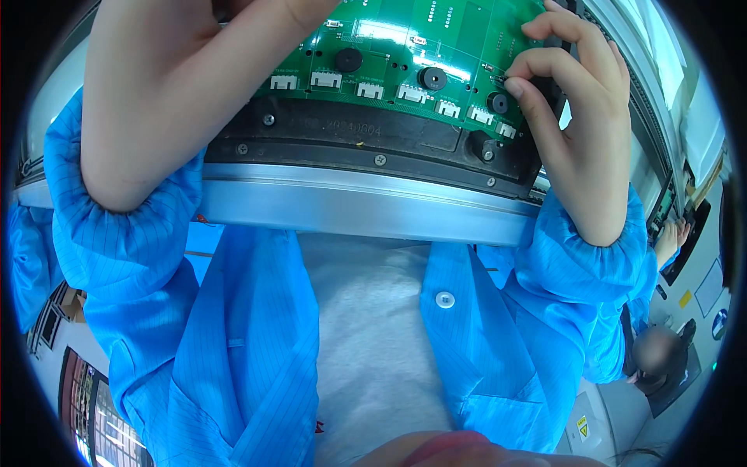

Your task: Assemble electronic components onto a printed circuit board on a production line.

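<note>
Clock positions are taken from the centre of the head view. One green circuit board point(389, 58) lies between eleven and one o'clock at the upper edge, cut off there. Counted on its visible portion: three round black buzzers point(348, 60) and seven white connectors point(326, 79), the latter in an uneven row along the near edge. The board sits against one black frame point(327, 132), on which five screws point(380, 160) can be counted; one silver rail point(366, 201) runs along the frame's near side at twelve o'clock. Two hands are at the work. The right hand point(587, 101), at two o'clock, has thumb and forefinger narrowed almost together beside one small part point(497, 75) near the board's right side; whether they grip it cannot be told. The left hand point(183, 43), between ten and eleven o'clock, extends over the board's left side; its fingertips are out of view, so their state cannot be told. Two blue sleeves point(132, 233) end in gathered cuffs. One co-worker's hand point(671, 240) appears at three o'clock, well apart from the board.
</note>
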A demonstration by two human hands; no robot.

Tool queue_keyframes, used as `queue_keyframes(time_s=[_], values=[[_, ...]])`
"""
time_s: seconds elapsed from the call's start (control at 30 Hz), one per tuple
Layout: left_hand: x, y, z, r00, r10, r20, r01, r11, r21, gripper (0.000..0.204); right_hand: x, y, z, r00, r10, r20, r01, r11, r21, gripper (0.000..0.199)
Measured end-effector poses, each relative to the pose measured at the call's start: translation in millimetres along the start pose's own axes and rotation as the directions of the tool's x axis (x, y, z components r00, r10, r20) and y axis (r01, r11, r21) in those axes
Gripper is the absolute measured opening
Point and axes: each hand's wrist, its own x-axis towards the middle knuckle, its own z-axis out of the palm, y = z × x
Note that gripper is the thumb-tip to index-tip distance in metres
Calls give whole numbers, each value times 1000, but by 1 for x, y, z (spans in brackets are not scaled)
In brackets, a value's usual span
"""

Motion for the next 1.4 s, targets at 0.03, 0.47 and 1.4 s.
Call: queue_keyframes(time_s=[0.03,0.47,1.4], values=[[0,-2,0,999,19,32,-20,1000,16,30,-1,-1,1,1000,0,-12,-1,1000,-32,12],[-7,-18,2,995,91,40,-92,996,16,30,2,-14,-2,986,87,145,-80,996,-50,13],[-11,-26,21,993,43,-114,-78,944,-319,15,-2,-15,-1,991,4,137,26,976,-216,10]])
